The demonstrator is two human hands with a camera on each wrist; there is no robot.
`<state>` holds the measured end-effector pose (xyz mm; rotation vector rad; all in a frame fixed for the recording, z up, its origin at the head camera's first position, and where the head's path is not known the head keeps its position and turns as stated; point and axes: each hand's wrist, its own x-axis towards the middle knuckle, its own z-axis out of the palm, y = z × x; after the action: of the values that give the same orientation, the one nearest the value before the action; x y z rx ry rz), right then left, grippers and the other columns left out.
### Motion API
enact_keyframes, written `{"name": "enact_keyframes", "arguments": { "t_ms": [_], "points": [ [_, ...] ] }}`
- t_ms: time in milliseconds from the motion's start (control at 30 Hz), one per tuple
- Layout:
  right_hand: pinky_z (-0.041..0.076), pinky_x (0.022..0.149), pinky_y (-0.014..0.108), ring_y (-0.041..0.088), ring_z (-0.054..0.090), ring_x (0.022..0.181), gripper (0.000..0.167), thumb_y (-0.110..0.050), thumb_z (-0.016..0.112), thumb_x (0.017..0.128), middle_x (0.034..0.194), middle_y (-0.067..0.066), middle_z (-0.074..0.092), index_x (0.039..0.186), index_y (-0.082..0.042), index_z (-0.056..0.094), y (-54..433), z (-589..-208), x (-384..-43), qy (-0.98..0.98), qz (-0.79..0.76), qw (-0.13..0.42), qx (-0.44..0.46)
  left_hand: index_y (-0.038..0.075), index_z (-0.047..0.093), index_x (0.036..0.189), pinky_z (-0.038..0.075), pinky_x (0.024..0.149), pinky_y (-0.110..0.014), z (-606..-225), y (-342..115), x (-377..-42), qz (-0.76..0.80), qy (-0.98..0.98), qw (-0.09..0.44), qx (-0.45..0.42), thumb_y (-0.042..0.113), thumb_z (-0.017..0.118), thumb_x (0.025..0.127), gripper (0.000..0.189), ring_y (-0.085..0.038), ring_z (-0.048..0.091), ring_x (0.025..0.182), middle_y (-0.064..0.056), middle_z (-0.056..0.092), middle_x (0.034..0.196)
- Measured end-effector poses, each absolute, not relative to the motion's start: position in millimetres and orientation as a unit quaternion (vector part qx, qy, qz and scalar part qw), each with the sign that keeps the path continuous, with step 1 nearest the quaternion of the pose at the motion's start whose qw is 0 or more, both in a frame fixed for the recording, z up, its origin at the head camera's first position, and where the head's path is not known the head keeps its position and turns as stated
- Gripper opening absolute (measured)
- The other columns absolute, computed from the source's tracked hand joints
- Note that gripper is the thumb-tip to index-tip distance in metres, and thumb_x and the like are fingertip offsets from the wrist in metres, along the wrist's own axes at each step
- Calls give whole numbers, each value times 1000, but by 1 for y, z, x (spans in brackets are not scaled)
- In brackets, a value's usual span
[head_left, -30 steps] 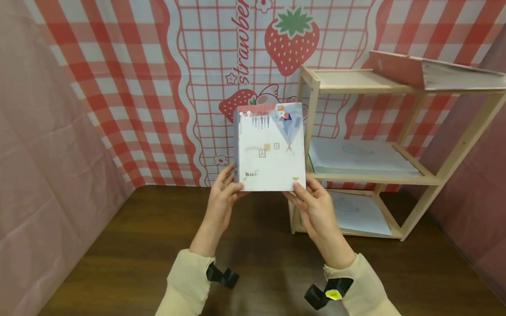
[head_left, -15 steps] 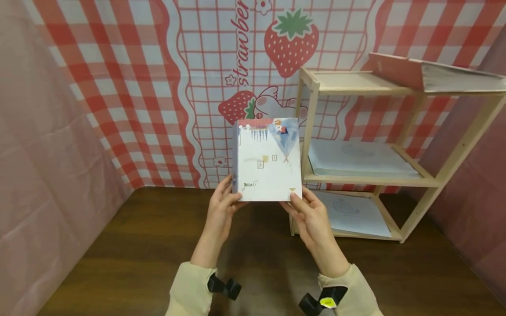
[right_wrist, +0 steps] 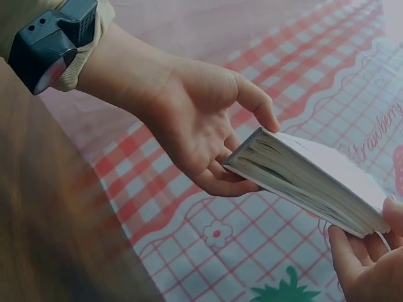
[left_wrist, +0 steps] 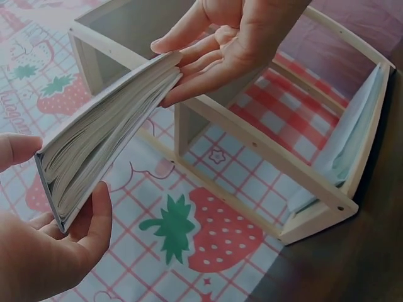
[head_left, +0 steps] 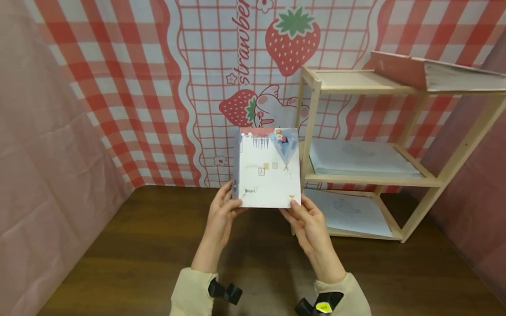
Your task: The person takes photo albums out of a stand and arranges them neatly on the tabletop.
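Note:
A small, thick hardcover book (head_left: 270, 186) with a white, illustrated cover is held up in front of me, its cover facing me. My left hand (head_left: 220, 217) pinches its lower left corner, thumb on the cover and fingers behind. At the lower right corner my right hand (head_left: 312, 226) grips it the same way. Both wrist views show the book closed between the two hands, with the page edges (left_wrist: 104, 132) slightly fanned. A ribbon-like strip (right_wrist: 383, 241) hangs by the right hand in the right wrist view.
A wooden shelf rack (head_left: 431, 180) stands on the right of the dark wooden table (head_left: 130, 259). On its top lies a large red book (head_left: 401, 70). Pale blue book-like items (head_left: 359, 159) lie on its middle and lower tiers. A strawberry-patterned cloth (head_left: 209, 57) hangs behind.
Both hands have lowered the book in the head view, and it looks slightly smaller. Their hold on its lower corners is the same. The rack and its contents have not moved.

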<state>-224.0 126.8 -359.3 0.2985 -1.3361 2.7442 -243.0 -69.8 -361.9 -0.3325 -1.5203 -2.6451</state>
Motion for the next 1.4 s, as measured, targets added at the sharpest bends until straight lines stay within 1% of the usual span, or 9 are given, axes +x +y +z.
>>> {"name": "enact_keyframes", "arguments": {
  "t_ms": [133, 233, 467, 767, 867, 1033, 1267, 1400],
  "points": [
    [49, 87, 31, 11, 63, 93, 25, 2, 43, 93, 96, 0, 64, 103, -12, 60, 127, -367, -225, -432, 897, 26, 86, 1, 26, 139, 47, 80, -31, -369, -70, -244, -858, -502, 32, -104, -4, 48, 80, 63, -12, 57, 94, -20, 40, 134],
    [49, 87, 32, 11, 63, 93, 24, 2, 43, 93, 97, 0, 64, 104, -11, 59, 128, -371, -226, -430, 898, 20, 93, 1, 26, 139, 47, 80, -31, -373, -70, -244, -856, -505, 31, -103, -4, 48, 80, 64, -12, 57, 95, -22, 39, 135],
    [49, 85, 31, 12, 63, 94, 21, 1, 44, 93, 97, 1, 65, 104, -9, 58, 129, -377, -228, -440, 893, 22, 98, 1, 26, 139, 47, 77, -28, -379, -70, -245, -858, -502, 31, -100, -5, 48, 80, 63, -12, 57, 94, -22, 37, 137],
    [48, 88, 31, 11, 62, 94, 17, 1, 42, 93, 96, 0, 65, 104, -7, 53, 130, -383, -225, -457, 886, 3, 79, 0, 26, 139, 47, 78, -29, -390, -71, -245, -857, -506, 19, -91, -4, 48, 79, 64, -11, 57, 91, -23, 39, 134],
    [48, 88, 31, 11, 63, 93, 17, 1, 41, 94, 95, 0, 65, 102, -8, 53, 130, -385, -226, -452, 889, 0, 75, 1, 28, 138, 47, 78, -31, -392, -70, -247, -857, -508, 19, -88, -3, 49, 79, 63, -11, 58, 90, -22, 41, 132],
    [48, 87, 30, 10, 63, 91, 17, 0, 41, 94, 92, 0, 65, 97, -8, 55, 129, -389, -228, -444, 894, -7, 65, -1, 28, 137, 48, 78, -32, -395, -71, -251, -851, -519, 16, -81, -3, 49, 78, 62, -11, 58, 88, -23, 42, 132],
    [48, 87, 30, 10, 62, 92, 16, -1, 41, 94, 92, -1, 65, 96, -9, 56, 128, -394, -228, -448, 892, -14, 61, 0, 29, 137, 47, 81, -35, -403, -73, -252, -847, -526, 2, -71, -2, 49, 80, 61, -11, 58, 89, -22, 43, 131],
    [48, 87, 30, 10, 62, 92, 16, -1, 40, 95, 91, -1, 65, 98, -8, 54, 127, -395, -229, -451, 892, -17, 30, 2, 30, 136, 47, 81, -37, -406, -73, -252, -843, -534, -4, -66, 0, 50, 80, 60, -11, 59, 89, -22, 44, 131]
  ]
}}
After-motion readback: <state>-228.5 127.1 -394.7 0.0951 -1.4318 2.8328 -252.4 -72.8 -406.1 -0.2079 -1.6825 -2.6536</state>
